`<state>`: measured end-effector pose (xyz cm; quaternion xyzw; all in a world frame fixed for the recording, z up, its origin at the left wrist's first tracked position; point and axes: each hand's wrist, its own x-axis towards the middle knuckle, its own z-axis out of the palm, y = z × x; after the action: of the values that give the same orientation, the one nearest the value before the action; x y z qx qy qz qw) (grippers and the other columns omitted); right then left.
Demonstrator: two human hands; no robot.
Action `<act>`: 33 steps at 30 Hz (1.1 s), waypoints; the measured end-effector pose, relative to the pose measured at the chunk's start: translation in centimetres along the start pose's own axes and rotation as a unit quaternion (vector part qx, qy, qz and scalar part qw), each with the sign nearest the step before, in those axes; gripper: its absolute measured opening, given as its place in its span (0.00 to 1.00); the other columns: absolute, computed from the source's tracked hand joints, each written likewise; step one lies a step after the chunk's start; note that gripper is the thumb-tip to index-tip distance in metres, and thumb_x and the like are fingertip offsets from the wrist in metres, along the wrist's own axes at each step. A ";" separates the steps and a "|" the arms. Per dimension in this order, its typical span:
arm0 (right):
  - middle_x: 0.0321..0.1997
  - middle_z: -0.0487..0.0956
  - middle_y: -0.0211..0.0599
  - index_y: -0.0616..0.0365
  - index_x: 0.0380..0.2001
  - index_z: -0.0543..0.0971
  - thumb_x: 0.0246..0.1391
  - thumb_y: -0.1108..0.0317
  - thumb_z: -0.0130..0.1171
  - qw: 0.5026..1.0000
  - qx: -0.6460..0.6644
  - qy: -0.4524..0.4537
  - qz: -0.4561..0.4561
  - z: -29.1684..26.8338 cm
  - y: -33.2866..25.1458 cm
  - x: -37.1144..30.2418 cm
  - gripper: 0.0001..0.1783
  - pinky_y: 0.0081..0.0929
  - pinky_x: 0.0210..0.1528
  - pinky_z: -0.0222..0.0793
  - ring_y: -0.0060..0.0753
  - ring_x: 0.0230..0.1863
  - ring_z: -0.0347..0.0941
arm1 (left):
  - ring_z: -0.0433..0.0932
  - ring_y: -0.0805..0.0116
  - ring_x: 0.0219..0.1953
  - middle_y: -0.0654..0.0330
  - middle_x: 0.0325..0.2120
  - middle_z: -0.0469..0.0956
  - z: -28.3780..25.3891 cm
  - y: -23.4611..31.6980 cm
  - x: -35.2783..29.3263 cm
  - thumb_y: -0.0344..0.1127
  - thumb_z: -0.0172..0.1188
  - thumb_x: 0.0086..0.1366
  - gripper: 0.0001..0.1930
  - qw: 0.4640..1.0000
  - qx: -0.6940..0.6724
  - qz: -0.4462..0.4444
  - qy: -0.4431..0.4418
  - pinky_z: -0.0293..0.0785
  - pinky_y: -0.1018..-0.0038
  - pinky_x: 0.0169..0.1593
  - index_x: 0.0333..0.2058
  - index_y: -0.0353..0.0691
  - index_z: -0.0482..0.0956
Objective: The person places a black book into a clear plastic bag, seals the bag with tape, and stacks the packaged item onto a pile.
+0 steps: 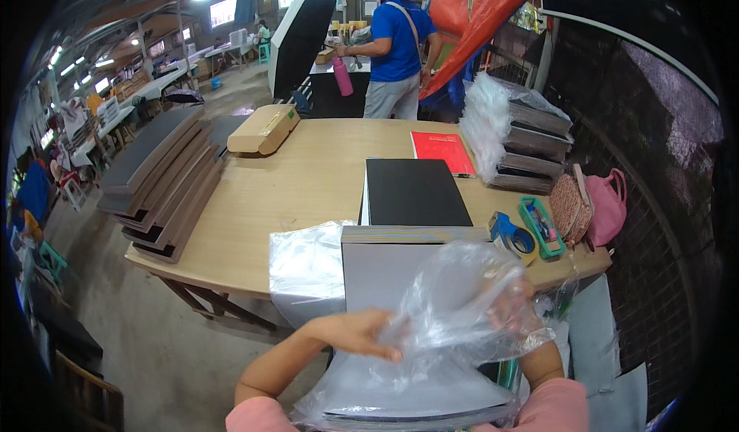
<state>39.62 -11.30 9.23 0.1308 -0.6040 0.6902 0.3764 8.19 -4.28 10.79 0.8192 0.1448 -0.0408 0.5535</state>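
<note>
Crumpled clear plastic bag film [454, 309] spreads in front of me, over a pale grey panel-like surface and down toward my lap. My left hand [358, 332] has its thumb and fingers closed on the film's left part. On the other side, my right hand [516, 305] is curled in the film and shows blurred through it. Behind the film stands or lies a grey panel [381, 266] with a thick layered top edge. Nearest me, a plastic-covered flat piece [416, 410] with a dark edge lies low. A black board [416, 192] rests just beyond the panel.
On the wooden table [331, 170] are stacked dark boards [162, 178], a tan box [264, 130], a red booklet [443, 153], plastic-wrapped stacks [531, 140], a blue tape dispenser [512, 238], a green basket [542, 226] and bags [606, 207]. A person [396, 43] stands beyond.
</note>
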 end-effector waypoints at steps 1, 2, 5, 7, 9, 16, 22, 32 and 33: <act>0.24 0.78 0.49 0.70 0.29 0.78 0.56 0.62 0.56 0.995 -0.004 0.086 -0.040 -0.2 -0.5 -1.9 0.16 0.43 0.17 0.71 0.46 0.19 0.75 | 0.71 0.71 0.26 0.62 0.22 0.72 -0.2 -0.9 0.0 0.53 0.62 0.58 0.22 0.995 -0.057 0.038 0.067 0.68 0.74 0.33 0.24 0.36 0.75; 0.23 0.78 0.49 0.69 0.29 0.78 0.56 0.62 0.56 0.984 -0.021 0.161 -0.069 -0.3 -1.0 -3.8 0.17 0.43 0.17 0.71 0.46 0.19 0.75 | 0.71 0.70 0.26 0.62 0.20 0.72 -0.4 -1.3 0.1 0.53 0.62 0.58 0.22 0.982 -0.114 0.077 0.131 0.68 0.74 0.34 0.23 0.36 0.74; 0.22 0.78 0.48 0.69 0.28 0.78 0.56 0.60 0.56 0.957 -0.072 0.280 -0.008 -0.6 -0.9 -6.0 0.17 0.42 0.17 0.71 0.44 0.17 0.75 | 0.74 0.68 0.25 0.63 0.16 0.70 0.0 0.3 -0.4 0.52 0.54 0.64 0.21 0.975 -0.078 0.195 -0.066 0.69 0.71 0.41 0.23 0.41 0.73; 0.17 0.75 0.42 0.67 0.24 0.77 0.53 0.53 0.59 0.920 -0.044 0.319 0.224 -0.2 -0.5 -5.3 0.22 0.36 0.16 0.70 0.37 0.13 0.72 | 0.75 0.68 0.24 0.65 0.15 0.71 0.2 0.1 -0.4 0.52 0.46 0.68 0.21 0.848 -0.344 0.402 0.024 0.68 0.67 0.45 0.24 0.43 0.74; 0.17 0.76 0.41 0.67 0.24 0.77 0.52 0.50 0.60 0.919 -0.022 0.251 0.302 -0.2 1.3 -5.2 0.25 0.30 0.16 0.69 0.35 0.14 0.72 | 0.71 0.71 0.16 0.67 0.14 0.72 1.1 -0.9 -0.7 0.62 0.35 0.67 0.27 0.644 -0.617 0.445 0.084 0.74 0.56 0.38 0.24 0.51 0.76; 0.24 0.78 0.45 0.66 0.21 0.79 0.42 0.71 0.63 0.903 -0.022 0.429 -0.010 3.3 2.4 -3.6 0.08 0.22 0.25 0.69 0.35 0.26 0.76 | 0.71 0.76 0.20 0.68 0.15 0.71 -1.3 -5.4 -2.7 0.52 0.63 0.54 0.20 0.858 -0.340 0.252 0.290 0.67 0.79 0.27 0.32 0.41 0.72; 0.40 0.73 0.40 0.66 0.26 0.79 0.42 0.82 0.53 0.548 -0.587 0.594 -0.040 -1.1 2.6 -0.5 0.07 0.20 0.26 0.65 0.27 0.31 0.70 | 0.67 0.68 0.18 0.60 0.35 0.63 -1.0 -1.2 -0.7 0.28 0.64 0.46 0.31 0.709 0.359 -0.110 0.597 0.64 0.75 0.23 0.52 0.57 0.75; 0.21 0.75 0.32 0.65 0.21 0.78 0.46 0.77 0.57 0.757 -0.173 0.595 0.207 3.0 -0.8 -2.2 0.04 0.19 0.24 0.62 0.24 0.17 0.68 | 0.72 0.76 0.24 0.64 0.26 0.78 -2.2 -2.4 -5.3 0.32 0.59 0.58 0.08 0.892 -0.344 -0.115 0.268 0.68 0.81 0.29 0.35 0.35 0.78; 0.22 0.76 0.32 0.65 0.20 0.78 0.46 0.76 0.58 0.772 -0.055 0.598 0.209 2.7 -0.5 -2.9 0.04 0.19 0.24 0.62 0.23 0.18 0.68 | 0.72 0.77 0.23 0.65 0.26 0.78 -2.1 -4.4 -5.0 0.35 0.60 0.60 0.10 0.834 -0.486 -0.138 0.222 0.69 0.81 0.27 0.36 0.35 0.78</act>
<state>41.18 -14.90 8.44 -0.4588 -0.3063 0.6567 0.5142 1.95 -1.83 8.80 0.4032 0.3770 0.1417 0.8217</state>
